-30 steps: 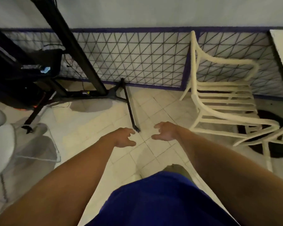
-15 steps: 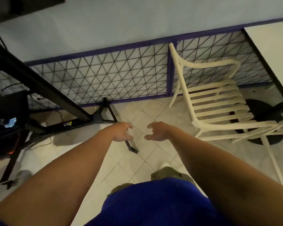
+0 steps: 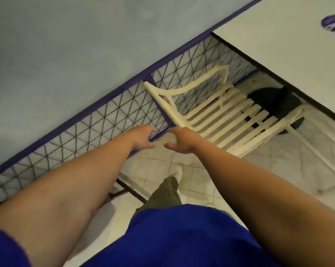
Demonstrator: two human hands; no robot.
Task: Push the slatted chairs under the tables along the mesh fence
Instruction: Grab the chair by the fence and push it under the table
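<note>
Head view: both your arms reach forward over the tiled floor [image 3: 159,166]. Your left hand [image 3: 142,138] is spread wide, fingers loosely curled, holding nothing, in front of the mesh fence [image 3: 97,120]. Your right hand [image 3: 183,140] is also open and empty, thumb out to the left; its fingertips lie at the lower end of the chair's back rail, contact cannot be told. The two hands sit near each other, apart

The cream slatted chair [image 3: 226,114] stands beside the fence, its back toward you, its seat pointing at the white counter [image 3: 290,60]. The front of the seat lies at the counter's edge, near the dark base [image 3: 272,101] underneath. A second cream frame [image 3: 317,151] shows at the right. Frame is motion-blurred
</note>
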